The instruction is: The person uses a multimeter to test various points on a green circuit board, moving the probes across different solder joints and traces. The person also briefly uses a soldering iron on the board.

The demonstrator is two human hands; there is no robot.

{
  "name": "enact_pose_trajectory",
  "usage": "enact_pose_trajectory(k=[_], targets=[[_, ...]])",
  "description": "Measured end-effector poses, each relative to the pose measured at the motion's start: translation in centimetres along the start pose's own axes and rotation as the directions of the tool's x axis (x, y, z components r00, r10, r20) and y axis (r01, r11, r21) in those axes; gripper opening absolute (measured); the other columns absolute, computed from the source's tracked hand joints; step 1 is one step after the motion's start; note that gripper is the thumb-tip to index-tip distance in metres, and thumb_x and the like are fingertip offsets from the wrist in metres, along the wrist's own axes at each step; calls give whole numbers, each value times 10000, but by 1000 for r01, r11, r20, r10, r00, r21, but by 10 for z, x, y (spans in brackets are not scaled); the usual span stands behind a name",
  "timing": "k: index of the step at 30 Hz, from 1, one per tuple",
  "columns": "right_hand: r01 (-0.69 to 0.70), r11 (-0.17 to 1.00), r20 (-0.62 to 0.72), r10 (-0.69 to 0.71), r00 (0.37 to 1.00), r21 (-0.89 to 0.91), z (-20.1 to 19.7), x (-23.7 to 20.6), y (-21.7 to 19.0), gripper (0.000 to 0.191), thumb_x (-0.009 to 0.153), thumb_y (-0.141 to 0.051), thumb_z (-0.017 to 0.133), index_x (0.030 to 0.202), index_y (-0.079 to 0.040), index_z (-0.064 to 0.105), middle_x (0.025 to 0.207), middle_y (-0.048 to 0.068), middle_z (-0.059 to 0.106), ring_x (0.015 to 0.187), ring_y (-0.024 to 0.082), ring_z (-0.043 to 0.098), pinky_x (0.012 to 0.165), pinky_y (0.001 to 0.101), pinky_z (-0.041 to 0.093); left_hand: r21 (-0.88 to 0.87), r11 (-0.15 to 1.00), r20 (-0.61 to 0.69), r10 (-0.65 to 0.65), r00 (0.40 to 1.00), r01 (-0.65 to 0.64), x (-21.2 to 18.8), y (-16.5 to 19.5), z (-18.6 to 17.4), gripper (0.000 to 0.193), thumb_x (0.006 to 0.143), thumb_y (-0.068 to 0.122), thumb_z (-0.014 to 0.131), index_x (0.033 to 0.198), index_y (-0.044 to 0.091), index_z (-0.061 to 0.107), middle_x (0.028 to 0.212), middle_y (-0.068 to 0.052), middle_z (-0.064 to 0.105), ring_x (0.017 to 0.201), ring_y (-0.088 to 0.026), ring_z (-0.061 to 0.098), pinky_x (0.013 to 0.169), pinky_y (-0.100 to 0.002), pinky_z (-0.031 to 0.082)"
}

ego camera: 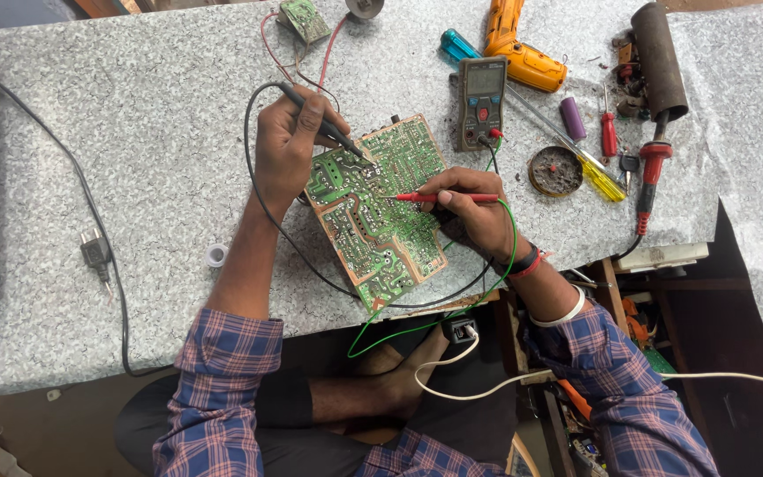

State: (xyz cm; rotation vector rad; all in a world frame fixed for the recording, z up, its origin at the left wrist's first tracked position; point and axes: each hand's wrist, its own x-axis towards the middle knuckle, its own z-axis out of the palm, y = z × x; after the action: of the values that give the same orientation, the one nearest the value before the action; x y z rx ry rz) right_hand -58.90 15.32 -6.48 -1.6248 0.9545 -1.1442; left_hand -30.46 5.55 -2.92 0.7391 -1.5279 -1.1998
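The left hand (286,150) is closed around a black test probe (324,128), fingers curled over its shaft, with the tip angled down onto the upper left part of a green circuit board (377,212). The right hand (470,212) pinches a red test probe (443,198) between thumb and fingers, holding it nearly level so that its tip meets the middle of the same board. The board lies solder side up on a speckled grey worktop (134,177), tilted so that one corner reaches the near edge of the table. A black lead (258,190) loops from the left probe round the board, and a green lead (417,322) trails from the right probe over the table edge. Just beyond the board sits a grey digital multimeter (481,102) (both leads are plugged in at its lower end). Farther back lie an orange power drill (518,49) and a blue-handled tool (458,44). To the right are a round tin of dark residue (555,170), a yellow-handled screwdriver (598,177), a small red-handled screwdriver (608,132), a purple cylinder (572,118) and a red-handled soldering iron (651,168) next to a dark roll (660,62). At the far edge rests a smaller circuit board (304,19) with red wires. On the left lie a mains plug (96,253) on a black cable and a small white ring (215,255).
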Motion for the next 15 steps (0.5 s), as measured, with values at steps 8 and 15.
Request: enact_pose_trajectory(k=[8, 15], targets=[[18, 997, 19, -19, 1000, 74, -6, -12, -1, 279, 992, -177, 582, 1089, 45, 720, 967, 112, 748, 917, 159, 711, 854, 305, 566, -20, 1000, 11, 0, 1000, 0, -6, 2, 13, 337, 1138, 310, 499, 1016, 14, 602, 917, -94, 712, 840, -166, 754, 732, -289, 655], [-11, 988, 24, 8, 1000, 153, -14, -15, -1, 269, 1003, -180, 605, 1089, 48, 718, 948, 98, 736, 901, 144, 690, 830, 293, 559, -30, 1000, 10, 1, 1000, -1, -4, 3, 23, 277, 1126, 257, 549, 1038, 1, 609, 925, -103, 714, 859, -178, 750, 770, -321, 672]])
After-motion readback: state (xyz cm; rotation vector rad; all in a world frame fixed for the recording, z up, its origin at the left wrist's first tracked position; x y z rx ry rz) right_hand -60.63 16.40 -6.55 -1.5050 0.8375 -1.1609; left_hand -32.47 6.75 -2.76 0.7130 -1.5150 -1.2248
